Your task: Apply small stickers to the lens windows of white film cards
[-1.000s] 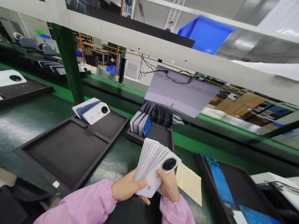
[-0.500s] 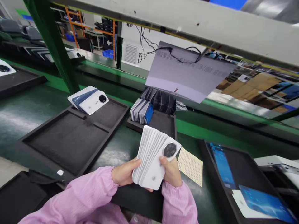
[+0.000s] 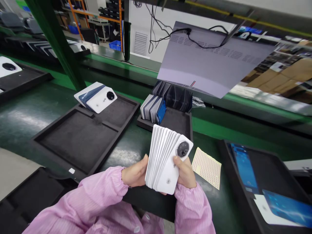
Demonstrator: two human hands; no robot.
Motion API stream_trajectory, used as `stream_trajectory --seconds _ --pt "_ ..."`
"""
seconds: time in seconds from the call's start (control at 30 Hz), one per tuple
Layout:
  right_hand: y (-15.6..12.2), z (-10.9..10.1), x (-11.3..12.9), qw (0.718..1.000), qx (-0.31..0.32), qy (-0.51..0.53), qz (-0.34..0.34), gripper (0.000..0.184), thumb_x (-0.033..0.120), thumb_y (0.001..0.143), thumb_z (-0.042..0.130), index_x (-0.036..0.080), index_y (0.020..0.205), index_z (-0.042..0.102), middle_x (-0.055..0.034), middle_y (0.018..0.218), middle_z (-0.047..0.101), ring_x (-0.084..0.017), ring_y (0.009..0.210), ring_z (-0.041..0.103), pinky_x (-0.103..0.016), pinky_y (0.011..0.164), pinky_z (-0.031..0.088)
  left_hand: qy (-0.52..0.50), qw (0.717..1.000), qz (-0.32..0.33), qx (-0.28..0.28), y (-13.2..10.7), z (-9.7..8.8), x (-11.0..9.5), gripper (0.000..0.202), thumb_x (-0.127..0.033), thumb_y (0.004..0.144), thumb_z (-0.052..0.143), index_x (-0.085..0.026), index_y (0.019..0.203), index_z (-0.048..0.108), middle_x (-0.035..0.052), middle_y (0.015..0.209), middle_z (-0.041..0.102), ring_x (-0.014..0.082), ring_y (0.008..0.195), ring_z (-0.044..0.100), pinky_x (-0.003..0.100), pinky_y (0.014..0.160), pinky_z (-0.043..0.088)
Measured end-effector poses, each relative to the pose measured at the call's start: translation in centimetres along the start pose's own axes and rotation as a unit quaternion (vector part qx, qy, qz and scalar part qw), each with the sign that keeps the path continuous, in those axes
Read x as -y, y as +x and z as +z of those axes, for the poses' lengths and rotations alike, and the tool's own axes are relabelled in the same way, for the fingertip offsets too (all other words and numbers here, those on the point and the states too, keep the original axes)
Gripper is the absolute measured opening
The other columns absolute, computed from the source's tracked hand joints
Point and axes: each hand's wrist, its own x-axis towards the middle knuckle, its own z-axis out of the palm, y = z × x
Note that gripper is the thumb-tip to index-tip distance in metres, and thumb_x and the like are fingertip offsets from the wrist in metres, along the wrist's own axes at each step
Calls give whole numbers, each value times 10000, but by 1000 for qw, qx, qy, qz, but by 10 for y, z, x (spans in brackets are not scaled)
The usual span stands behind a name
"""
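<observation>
Black foam tray (image 3: 73,139), sticker sheet (image 3: 207,167) (yellowish)

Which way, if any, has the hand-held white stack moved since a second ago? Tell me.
Yes, slightly: the white stack has tipped more upright against the yellow sticker sheet, otherwise staying left of it.

Phone covers (image 3: 163,159): white, each with a round black camera ring
Sleeves (image 3: 97,201): pink
Surface (image 3: 21,113): dark green, glossy
Trays (image 3: 83,136): black foam
Sticker sheet (image 3: 207,167): pale yellow, rows of small dots
Post (image 3: 57,45): green
Hanging panel (image 3: 209,63): pale lilac-grey
</observation>
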Motion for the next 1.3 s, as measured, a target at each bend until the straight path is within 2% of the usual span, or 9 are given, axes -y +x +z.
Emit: stream_trajectory --seconds 0.17,0.4,0.63,0.77,0.93,1.07,1.3 --pt "2 -1 -2 1000 -19 -16 16 580 341 612 764 221 1146 572 -60 991 701 -287 886 650 -454 820 488 8 998 -18 -51 1 -5 4 658 -639 767 449 -206 1261 493 122 1228 577 311 1151 510 449 911 413" --pt "0 -4 -3 1000 -3 -11 -9 607 320 602 778 227 1162 563 -60 971 705 -282 895 649 -450 828 492 80 984 34 -158 -2 -10 10 533 -416 786 595 -209 1264 484 113 1253 565 266 1155 515 393 956 396" --pt "-3 -12 -5 998 38 -23 -32 620 329 597 784 232 1165 557 -68 959 703 -284 863 658 -458 800 510 223 964 65 -131 -8 -12 11 493 -347 873 482 -229 1342 383 103 1299 523 248 1215 454 405 1000 372" --pt "-3 -15 -6 997 65 -35 -39 612 353 602 776 226 1158 553 -79 956 699 -292 876 655 -464 789 517 308 938 85 -133 -10 -6 7 443 -350 889 442 -226 1314 431 96 1303 519 249 1222 445 409 1002 374" --pt "-3 -17 -8 995 80 -39 -50 604 373 604 768 214 1146 555 -86 932 703 -294 863 657 -474 801 511 358 919 84 -141 -10 -3 5 422 -350 896 419 -226 1297 461 85 1267 554 248 1184 483 401 987 394" --pt "-3 -18 -10 996 66 -29 -47 602 364 608 766 229 1154 552 -78 916 707 -301 877 655 -487 819 498 367 912 79 -165 -9 -4 5 431 -380 881 438 -206 1270 502 90 1205 600 264 1139 520 389 948 426" --pt "-2 -15 -11 998 42 -25 -26 628 378 570 783 238 1141 562 -84 900 714 -314 870 657 -501 812 500 287 932 74 -208 -11 -3 4 473 -442 881 399 -192 1270 498 101 1178 616 258 1095 549 388 940 419"
